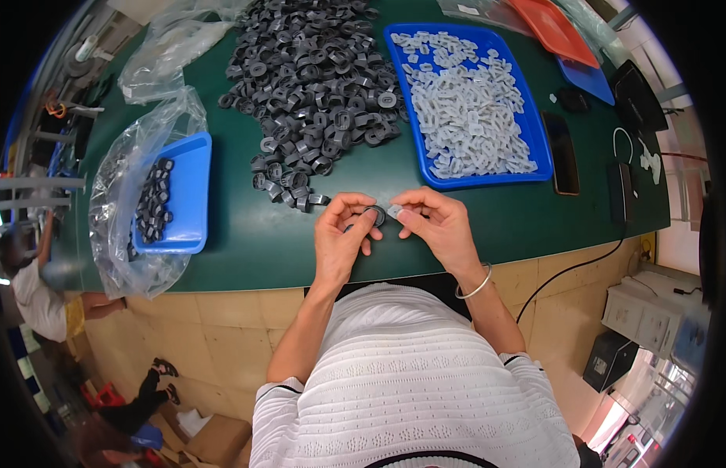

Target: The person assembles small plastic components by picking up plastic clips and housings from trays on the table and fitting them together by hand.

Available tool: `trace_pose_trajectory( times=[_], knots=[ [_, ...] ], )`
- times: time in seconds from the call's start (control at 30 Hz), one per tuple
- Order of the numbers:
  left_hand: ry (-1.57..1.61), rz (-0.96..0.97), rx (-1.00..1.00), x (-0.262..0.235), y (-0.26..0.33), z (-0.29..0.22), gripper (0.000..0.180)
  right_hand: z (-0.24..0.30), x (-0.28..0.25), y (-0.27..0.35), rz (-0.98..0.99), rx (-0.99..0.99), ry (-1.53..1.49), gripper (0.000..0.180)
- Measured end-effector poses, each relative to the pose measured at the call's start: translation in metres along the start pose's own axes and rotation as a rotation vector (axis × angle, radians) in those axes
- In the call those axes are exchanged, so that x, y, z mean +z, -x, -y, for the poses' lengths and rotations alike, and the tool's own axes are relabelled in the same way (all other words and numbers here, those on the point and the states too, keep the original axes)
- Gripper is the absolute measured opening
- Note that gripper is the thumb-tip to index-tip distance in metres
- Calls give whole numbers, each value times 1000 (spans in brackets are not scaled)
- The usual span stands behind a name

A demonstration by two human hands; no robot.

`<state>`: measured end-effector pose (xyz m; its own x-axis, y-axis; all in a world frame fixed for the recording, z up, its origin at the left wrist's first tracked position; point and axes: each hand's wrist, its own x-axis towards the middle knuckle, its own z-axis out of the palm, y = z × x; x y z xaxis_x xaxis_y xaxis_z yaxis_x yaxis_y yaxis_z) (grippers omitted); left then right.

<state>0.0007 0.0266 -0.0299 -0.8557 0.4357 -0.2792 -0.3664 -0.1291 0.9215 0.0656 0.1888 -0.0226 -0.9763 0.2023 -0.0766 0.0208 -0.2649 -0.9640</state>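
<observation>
Between the fingers of my left hand (343, 238) is a dark grey round plastic part (375, 216), its ring-shaped face turned toward my other hand. My right hand (437, 226) pinches a small whitish translucent plastic piece (395, 211) beside that part; whether the two touch is hard to tell. Both hands are just above the green table (285, 257), near its front edge. Beyond them a large heap of similar dark grey parts (316, 86) spreads over the table. A blue tray (488, 182) full of small whitish pieces (472, 109) stands beyond my right hand.
At left, a smaller blue tray (193, 195) holds dark parts, partly inside a clear plastic bag (113, 210). A phone (561, 152) lies right of the large tray. An orange tray (556, 31) sits at the far right. Another person (43, 288) is at the left edge.
</observation>
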Motion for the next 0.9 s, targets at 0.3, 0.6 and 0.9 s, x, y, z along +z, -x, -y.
trace_pose_trajectory(
  times=[0.3,0.6,0.9],
  knots=[
    [48,70,-104,0,11,-4,33,-2,4,3,-86,-84,268,13],
    [173,20,-129,-5,13,3,38,-1,12,5,-152,-90,148,10],
    [234,2,-48,3,15,7,38,-6,20,4,-167,-19,135,13]
  ],
)
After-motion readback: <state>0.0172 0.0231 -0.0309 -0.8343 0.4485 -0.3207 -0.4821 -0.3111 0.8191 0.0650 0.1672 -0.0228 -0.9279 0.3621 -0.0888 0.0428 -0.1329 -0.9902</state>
